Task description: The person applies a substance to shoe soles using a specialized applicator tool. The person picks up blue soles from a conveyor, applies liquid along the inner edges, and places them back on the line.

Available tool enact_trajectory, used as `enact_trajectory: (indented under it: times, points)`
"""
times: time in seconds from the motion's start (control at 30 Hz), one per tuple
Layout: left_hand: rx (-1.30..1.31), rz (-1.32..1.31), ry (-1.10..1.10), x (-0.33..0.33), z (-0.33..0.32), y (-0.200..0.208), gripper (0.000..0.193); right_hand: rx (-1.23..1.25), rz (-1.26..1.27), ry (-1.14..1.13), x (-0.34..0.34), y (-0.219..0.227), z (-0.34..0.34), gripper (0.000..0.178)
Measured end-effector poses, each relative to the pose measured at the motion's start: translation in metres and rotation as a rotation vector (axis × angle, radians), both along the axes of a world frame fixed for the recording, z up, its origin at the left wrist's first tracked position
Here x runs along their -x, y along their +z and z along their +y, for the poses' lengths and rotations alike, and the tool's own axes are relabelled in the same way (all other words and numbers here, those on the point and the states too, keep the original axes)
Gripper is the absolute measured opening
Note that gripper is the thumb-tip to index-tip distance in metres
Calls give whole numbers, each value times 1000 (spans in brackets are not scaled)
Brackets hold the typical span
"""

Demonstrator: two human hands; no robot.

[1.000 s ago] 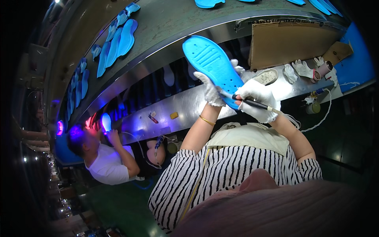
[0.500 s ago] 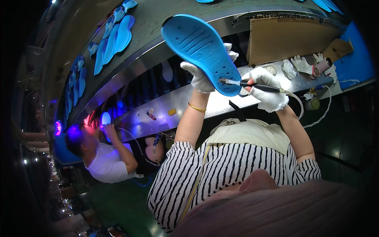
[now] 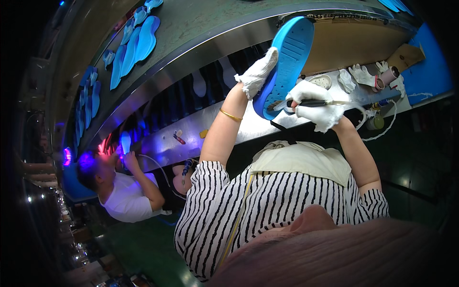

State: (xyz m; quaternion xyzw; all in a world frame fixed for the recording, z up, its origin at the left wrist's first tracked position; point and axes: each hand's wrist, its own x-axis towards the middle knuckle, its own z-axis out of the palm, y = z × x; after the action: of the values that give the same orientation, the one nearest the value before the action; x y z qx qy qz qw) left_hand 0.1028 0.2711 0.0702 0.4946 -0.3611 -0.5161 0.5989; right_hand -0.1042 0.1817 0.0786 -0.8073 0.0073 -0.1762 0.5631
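Observation:
A blue shoe sole (image 3: 292, 57) is held up over the bench by my left hand (image 3: 260, 74), which wears a white glove and grips it along its left edge. The sole stands tilted, its toe end leaning away to the right and its heel end nearest me. My right hand (image 3: 318, 106), in a white glove with some fingertips bare, is closed around a brush (image 3: 310, 103) with a dark handle. A pale hose runs from the back of the brush. Its tip lies at the sole's heel end; whether it touches is hard to see.
Behind the bench (image 3: 246, 125) a conveyor belt (image 3: 201, 36) carries several blue soles (image 3: 146, 40). A cardboard box (image 3: 344, 45), white gloves (image 3: 362, 76), a round dish (image 3: 321, 82) and a roll (image 3: 389, 75) are at the right. A co-worker (image 3: 126, 191) sits at the left.
The sole has swung from leaning left to leaning right and turned partly edge-on. My left hand has shifted to its left side. The brush has moved slightly and stays by the heel.

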Motion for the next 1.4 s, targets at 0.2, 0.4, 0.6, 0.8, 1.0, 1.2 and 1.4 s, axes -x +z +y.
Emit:
enact_trajectory:
  times: [0.2,0.4,0.6,0.8,1.0,1.2,1.4]
  points:
    - [-253,-157,109,-5,-12,-9,80,24,294,75,-3,6,-7,17]
    - [-269,-120,30,-9,-11,-7,84,46,52,52,-3,-2,-17,12]
    - [-233,-116,53,-5,-7,-11,85,-78,-18,13,-2,0,-31,12]
    - [-113,24,48,-7,5,1,85,179,-71,90,7,13,-44,16]
    - [490,665,111,-17,33,2,90,-143,-157,-106,19,10,-49,18]
    - [163,1097,-183,2,38,-63,83,-283,-152,-304,17,-25,-31,19]
    - [209,836,-22,59,13,-86,69,-142,-337,-438,0,-21,-36,18]
